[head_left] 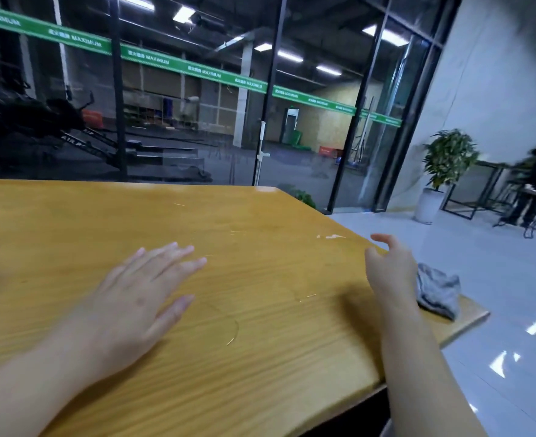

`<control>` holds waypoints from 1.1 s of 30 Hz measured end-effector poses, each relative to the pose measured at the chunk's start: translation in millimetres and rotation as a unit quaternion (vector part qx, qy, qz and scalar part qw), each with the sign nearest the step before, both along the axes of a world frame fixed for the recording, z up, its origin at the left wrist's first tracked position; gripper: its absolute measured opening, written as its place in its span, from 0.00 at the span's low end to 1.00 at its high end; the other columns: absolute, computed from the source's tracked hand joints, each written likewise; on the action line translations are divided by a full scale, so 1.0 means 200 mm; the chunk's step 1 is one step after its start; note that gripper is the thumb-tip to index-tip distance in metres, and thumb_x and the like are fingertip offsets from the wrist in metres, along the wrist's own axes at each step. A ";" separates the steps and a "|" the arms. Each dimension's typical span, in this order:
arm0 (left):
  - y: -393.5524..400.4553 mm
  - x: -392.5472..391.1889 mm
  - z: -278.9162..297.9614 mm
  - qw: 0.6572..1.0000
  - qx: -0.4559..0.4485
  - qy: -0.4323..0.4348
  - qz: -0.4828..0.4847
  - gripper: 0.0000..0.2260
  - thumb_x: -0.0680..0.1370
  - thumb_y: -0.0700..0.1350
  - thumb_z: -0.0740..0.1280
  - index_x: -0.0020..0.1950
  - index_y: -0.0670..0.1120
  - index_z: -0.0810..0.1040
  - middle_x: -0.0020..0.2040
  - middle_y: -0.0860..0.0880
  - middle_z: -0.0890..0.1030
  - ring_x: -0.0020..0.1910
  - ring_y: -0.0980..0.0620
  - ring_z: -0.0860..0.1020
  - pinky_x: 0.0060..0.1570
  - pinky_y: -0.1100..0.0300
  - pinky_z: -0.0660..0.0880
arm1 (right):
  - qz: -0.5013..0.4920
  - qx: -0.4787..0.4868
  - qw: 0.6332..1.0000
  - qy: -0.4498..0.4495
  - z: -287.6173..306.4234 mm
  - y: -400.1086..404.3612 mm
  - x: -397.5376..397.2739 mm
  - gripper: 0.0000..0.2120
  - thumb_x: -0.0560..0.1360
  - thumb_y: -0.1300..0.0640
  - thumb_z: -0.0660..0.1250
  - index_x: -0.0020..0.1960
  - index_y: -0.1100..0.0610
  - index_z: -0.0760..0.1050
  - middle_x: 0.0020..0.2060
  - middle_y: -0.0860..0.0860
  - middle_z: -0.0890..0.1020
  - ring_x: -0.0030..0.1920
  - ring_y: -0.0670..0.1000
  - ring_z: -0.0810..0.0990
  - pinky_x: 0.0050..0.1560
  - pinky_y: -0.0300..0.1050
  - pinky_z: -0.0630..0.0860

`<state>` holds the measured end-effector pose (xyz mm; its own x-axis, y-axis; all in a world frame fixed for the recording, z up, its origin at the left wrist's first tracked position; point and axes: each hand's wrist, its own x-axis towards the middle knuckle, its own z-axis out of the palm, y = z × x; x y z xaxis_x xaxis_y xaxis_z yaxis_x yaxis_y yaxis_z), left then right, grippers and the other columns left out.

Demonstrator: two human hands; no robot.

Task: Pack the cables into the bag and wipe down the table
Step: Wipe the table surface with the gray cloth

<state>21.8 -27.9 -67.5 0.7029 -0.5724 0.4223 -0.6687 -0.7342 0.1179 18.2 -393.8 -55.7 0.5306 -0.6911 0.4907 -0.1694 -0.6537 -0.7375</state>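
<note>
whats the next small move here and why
Probably the right hand should reach to the grey cloth and pick it up. The cloth lies crumpled at the table's right edge, just beyond that open hand, and no cables or bag are in view, so wiping seems next.

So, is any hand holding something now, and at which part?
Nothing is held. The left hand lies flat on the table; the right hand is open beside the grey cloth.

Left hand (134, 298), right hand (389, 272): bare; forearms seemingly sleeveless.
</note>
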 end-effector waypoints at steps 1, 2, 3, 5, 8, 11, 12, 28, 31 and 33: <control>0.00 0.01 -0.01 1.000 0.003 -0.001 -0.007 0.26 0.71 0.68 0.32 0.68 0.69 0.48 0.71 0.69 0.49 0.70 0.70 0.41 0.68 0.68 0.34 | -0.030 -0.026 0.999 0.021 -0.02 -0.05 -0.02 0.15 0.73 0.62 0.61 0.59 0.56 0.76 0.54 0.57 0.79 0.58 0.58 0.74 0.57 0.50 0.70; 0.00 0.01 -0.01 1.000 0.006 -0.001 -0.011 0.26 0.72 0.68 0.32 0.68 0.68 0.49 0.71 0.68 0.50 0.71 0.70 0.42 0.69 0.67 0.36 | -0.058 -0.049 0.996 0.040 -0.03 -0.10 -0.04 0.15 0.73 0.63 0.62 0.59 0.57 0.77 0.58 0.58 0.77 0.63 0.58 0.69 0.62 0.49 0.64; 0.00 0.01 -0.01 1.000 0.009 -0.001 -0.015 0.26 0.73 0.67 0.33 0.69 0.67 0.52 0.71 0.67 0.53 0.71 0.68 0.45 0.70 0.66 0.39 | -0.082 -0.065 0.993 0.060 -0.04 -0.14 -0.06 0.16 0.73 0.63 0.62 0.59 0.57 0.77 0.61 0.58 0.75 0.66 0.58 0.66 0.65 0.49 0.60; 0.00 0.02 -0.02 1.000 0.006 -0.006 -0.026 0.27 0.76 0.66 0.36 0.71 0.62 0.59 0.71 0.63 0.61 0.72 0.63 0.53 0.71 0.62 0.45 | -0.126 -0.074 0.981 0.125 -0.06 -0.18 -0.08 0.18 0.72 0.62 0.62 0.61 0.55 0.76 0.67 0.56 0.71 0.70 0.57 0.60 0.70 0.52 0.53; -0.01 0.01 -0.02 0.999 -0.011 -0.009 -0.028 0.29 0.75 0.67 0.37 0.71 0.61 0.62 0.71 0.62 0.63 0.71 0.61 0.57 0.70 0.61 0.52 | -0.162 -0.023 0.950 0.267 -0.07 -0.20 -0.09 0.21 0.72 0.57 0.61 0.65 0.53 0.72 0.70 0.56 0.66 0.73 0.59 0.52 0.72 0.60 0.47; -0.01 0.02 -0.03 0.999 -0.025 -0.003 -0.027 0.32 0.71 0.70 0.34 0.70 0.63 0.58 0.71 0.65 0.58 0.72 0.65 0.53 0.68 0.62 0.55 | -0.151 0.037 0.923 0.352 -0.07 -0.19 -0.08 0.21 0.72 0.57 0.57 0.65 0.56 0.69 0.71 0.58 0.63 0.74 0.63 0.48 0.72 0.60 0.42; -0.01 0.02 -0.04 0.999 -0.020 -0.002 -0.026 0.32 0.70 0.71 0.32 0.70 0.65 0.55 0.71 0.67 0.55 0.72 0.66 0.51 0.68 0.63 0.54 | -0.152 0.039 0.919 0.361 -0.07 -0.19 -0.08 0.21 0.72 0.58 0.56 0.64 0.56 0.69 0.71 0.58 0.64 0.74 0.63 0.48 0.72 0.60 0.42; 0.01 0.02 -0.04 0.999 -0.024 0.005 -0.033 0.29 0.69 0.72 0.33 0.67 0.68 0.52 0.69 0.71 0.53 0.70 0.70 0.47 0.67 0.66 0.53 | -0.079 0.015 0.997 0.017 -0.01 -0.16 -0.08 0.16 0.74 0.67 0.59 0.58 0.56 0.75 0.56 0.58 0.78 0.60 0.60 0.71 0.60 0.56 0.69; 0.02 0.02 -0.04 1.000 -0.016 0.007 -0.026 0.29 0.66 0.73 0.30 0.66 0.70 0.47 0.66 0.74 0.46 0.68 0.74 0.41 0.65 0.71 0.48 | 0.024 0.030 0.993 -0.112 0.07 -0.02 -0.05 0.19 0.74 0.71 0.54 0.57 0.56 0.75 0.53 0.57 0.78 0.52 0.56 0.75 0.48 0.51 0.75; 0.02 0.01 -0.02 0.999 -0.023 0.011 -0.026 0.28 0.66 0.73 0.33 0.66 0.70 0.46 0.66 0.73 0.45 0.69 0.72 0.41 0.64 0.72 0.47 | 0.101 0.060 0.980 -0.159 0.14 0.11 -0.03 0.18 0.76 0.69 0.53 0.54 0.52 0.75 0.50 0.54 0.79 0.43 0.49 0.76 0.36 0.40 0.72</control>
<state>24.2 -23.5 -72.3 0.6816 -0.5890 0.4341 -0.7029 -0.6918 0.1651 12.9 -371.0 -28.6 0.4950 -0.6509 0.5756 0.2054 -0.5560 -0.8054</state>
